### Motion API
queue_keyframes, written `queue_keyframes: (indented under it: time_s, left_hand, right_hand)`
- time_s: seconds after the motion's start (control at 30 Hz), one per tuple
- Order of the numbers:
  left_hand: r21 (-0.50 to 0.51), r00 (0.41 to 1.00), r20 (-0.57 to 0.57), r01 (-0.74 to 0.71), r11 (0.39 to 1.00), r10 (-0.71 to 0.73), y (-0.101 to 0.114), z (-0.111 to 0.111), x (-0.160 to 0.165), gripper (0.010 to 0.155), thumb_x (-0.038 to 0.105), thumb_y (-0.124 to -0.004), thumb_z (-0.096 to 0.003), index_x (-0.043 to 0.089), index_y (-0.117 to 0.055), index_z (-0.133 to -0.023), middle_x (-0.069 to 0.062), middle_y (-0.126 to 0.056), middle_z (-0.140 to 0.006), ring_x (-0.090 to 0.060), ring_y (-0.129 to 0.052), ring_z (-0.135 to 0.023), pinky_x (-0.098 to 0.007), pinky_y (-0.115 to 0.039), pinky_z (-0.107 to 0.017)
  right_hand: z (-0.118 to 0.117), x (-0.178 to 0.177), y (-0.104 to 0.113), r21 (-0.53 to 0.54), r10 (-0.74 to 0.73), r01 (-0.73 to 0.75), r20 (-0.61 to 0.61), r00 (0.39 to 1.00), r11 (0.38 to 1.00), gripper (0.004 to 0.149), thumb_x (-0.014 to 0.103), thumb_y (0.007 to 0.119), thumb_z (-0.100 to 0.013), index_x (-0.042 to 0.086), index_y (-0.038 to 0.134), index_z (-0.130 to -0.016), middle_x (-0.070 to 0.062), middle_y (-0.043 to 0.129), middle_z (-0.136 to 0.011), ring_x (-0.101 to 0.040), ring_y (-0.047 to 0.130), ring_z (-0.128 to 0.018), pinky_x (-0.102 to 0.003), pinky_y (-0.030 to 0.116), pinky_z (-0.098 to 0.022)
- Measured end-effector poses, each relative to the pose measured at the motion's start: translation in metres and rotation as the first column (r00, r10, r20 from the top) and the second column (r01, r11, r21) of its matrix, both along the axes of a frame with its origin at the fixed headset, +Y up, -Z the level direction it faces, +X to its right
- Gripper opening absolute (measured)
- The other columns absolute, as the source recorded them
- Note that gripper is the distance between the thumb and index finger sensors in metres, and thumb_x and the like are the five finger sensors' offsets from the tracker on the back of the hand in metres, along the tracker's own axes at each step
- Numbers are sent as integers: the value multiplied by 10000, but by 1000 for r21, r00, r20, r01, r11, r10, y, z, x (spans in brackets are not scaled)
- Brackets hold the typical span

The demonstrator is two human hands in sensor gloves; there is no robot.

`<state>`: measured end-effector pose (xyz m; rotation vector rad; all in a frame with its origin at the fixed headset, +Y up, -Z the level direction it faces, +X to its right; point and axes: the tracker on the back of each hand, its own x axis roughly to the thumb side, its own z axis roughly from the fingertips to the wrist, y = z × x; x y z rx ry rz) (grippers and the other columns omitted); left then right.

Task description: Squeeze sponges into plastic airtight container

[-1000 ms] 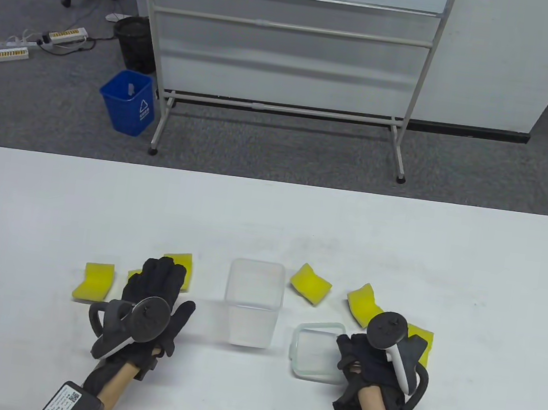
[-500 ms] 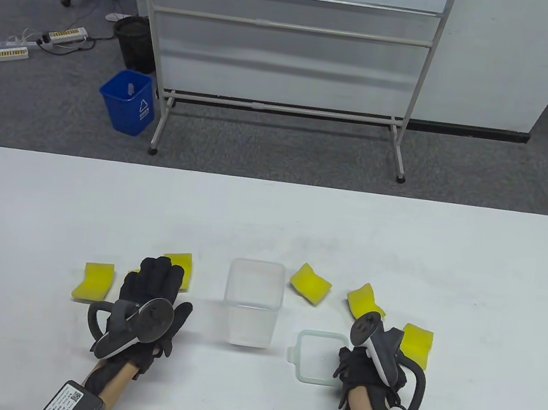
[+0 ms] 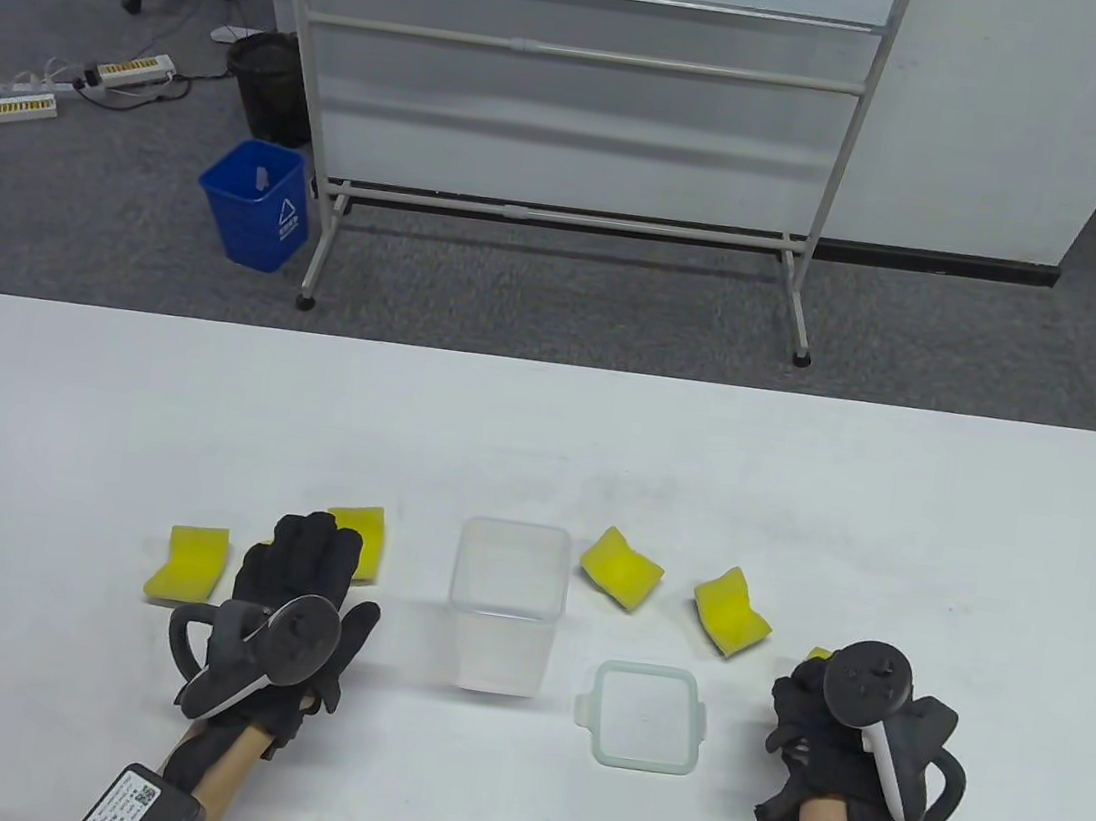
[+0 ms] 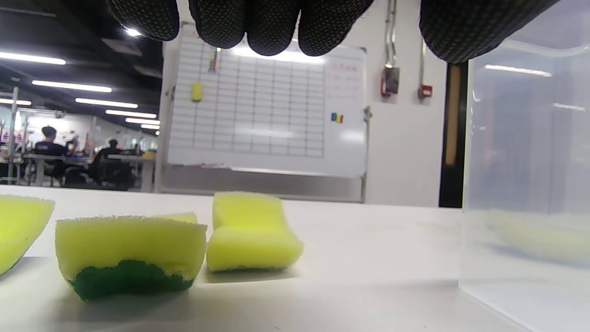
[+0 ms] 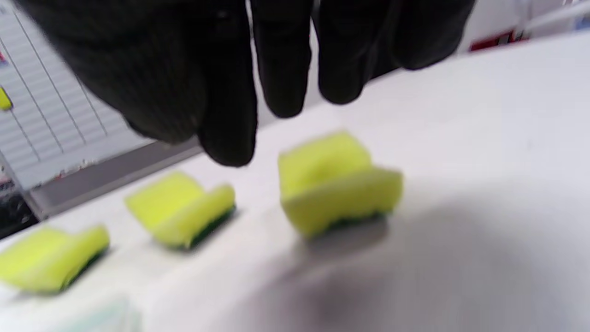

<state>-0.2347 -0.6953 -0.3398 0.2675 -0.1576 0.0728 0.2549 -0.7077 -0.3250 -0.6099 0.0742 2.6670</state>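
A clear plastic container (image 3: 506, 607) stands open at the table's middle, and it also shows in the left wrist view (image 4: 525, 184). Its lid (image 3: 647, 716) lies flat to its right. Yellow sponges with green undersides lie on both sides of it. My left hand (image 3: 307, 555) hovers open, fingers spread, over a sponge (image 4: 131, 256), with another sponge (image 3: 360, 532) just beyond and a third (image 3: 188, 565) to the left. My right hand (image 3: 802, 701) hangs open and empty over the rightmost sponge (image 5: 339, 184), which is mostly hidden in the table view. Two more sponges (image 3: 623, 567) (image 3: 731, 611) lie right of the container.
The white table (image 3: 545, 430) extends bare beyond the sponges. A whiteboard stand (image 3: 575, 132) and a blue bin (image 3: 257, 206) stand on the floor behind it, off the work surface.
My right hand has let go of the lid, which now lies flat, and moved right to above the rightmost sponge. My left hand has shifted slightly left.
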Motion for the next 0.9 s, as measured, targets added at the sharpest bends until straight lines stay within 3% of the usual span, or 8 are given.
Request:
queue_keyframes:
  time_s: [0.1,0.17,0.3,0.5,0.6,0.73,0.8,0.9]
  left_hand:
    - [-4,1000,2,-1,1000,1,0,0,0,759,603,-672,-460,231,-469,-1090,-105,-454,-1191,-372,-467,-1098,-605,-520,-764]
    - [-6,1000,2,-2,1000,2,0,0,-1,757,603,-671,-460,233,-470,-1089,-107,-454,-1191,-372,-465,-1100,-605,-521,-763]
    - [-10,1000,3,-6,1000,6,0,0,-1,757,602,-671,-461,232,-470,-1089,-106,-454,-1191,-372,-464,-1099,-603,-521,-765]
    - [-10,1000,6,-20,1000,20,0,0,-2,762,602,-672,-460,220,-470,-1088,-108,-454,-1190,-374,-465,-1098,-605,-524,-762]
    - [-5,999,10,-43,999,43,2,1,-2,760,600,-673,-462,221,-469,-1089,-108,-453,-1190,-376,-466,-1097,-606,-523,-762]
    - [17,994,28,-104,994,104,6,2,-3,761,599,-675,-461,224,-463,-1088,-101,-462,-1188,-369,-475,-1097,-604,-528,-762]
    - [24,989,42,-143,989,142,8,4,-3,761,598,-678,-460,228,-459,-1088,-102,-469,-1187,-368,-485,-1095,-601,-534,-761]
    - [25,972,85,-223,974,221,12,6,-1,764,597,-681,-460,228,-451,-1088,-99,-478,-1184,-365,-498,-1092,-597,-541,-760]
  right_hand:
    - [-7,-2,-17,-200,-7,-3,-50,999,980,448,476,902,-433,238,997,-801,-46,606,-1177,-383,550,-1107,-633,470,-755]
    - [-9,-2,-24,-265,-7,-7,-50,999,964,452,476,895,-440,242,989,-816,-60,548,-1195,-381,503,-1121,-630,446,-762]
    - [-12,0,-31,-267,-4,-1,-19,1000,964,532,421,862,-466,197,867,-948,-43,498,-1199,-353,492,-1122,-612,440,-766]
    - [-14,0,-30,-234,23,-24,-9,1000,972,533,314,810,-488,140,777,-991,-74,567,-1171,-352,605,-1087,-588,493,-760]
    - [-11,1,-20,-143,30,-28,11,999,989,534,302,811,-479,125,780,-982,-109,601,-1154,-359,671,-1060,-584,523,-751]
    - [-4,-7,9,97,-7,6,8,1000,995,527,302,815,-470,125,797,-966,-102,632,-1140,-358,720,-1035,-576,551,-743]
    - [0,-13,24,237,-66,70,-27,997,969,529,317,820,-466,128,805,-960,-123,653,-1128,-354,747,-1021,-570,569,-738]
    - [2,-26,44,395,-273,328,-190,943,858,514,316,820,-462,126,832,-939,-138,696,-1103,-353,799,-986,-555,598,-725]
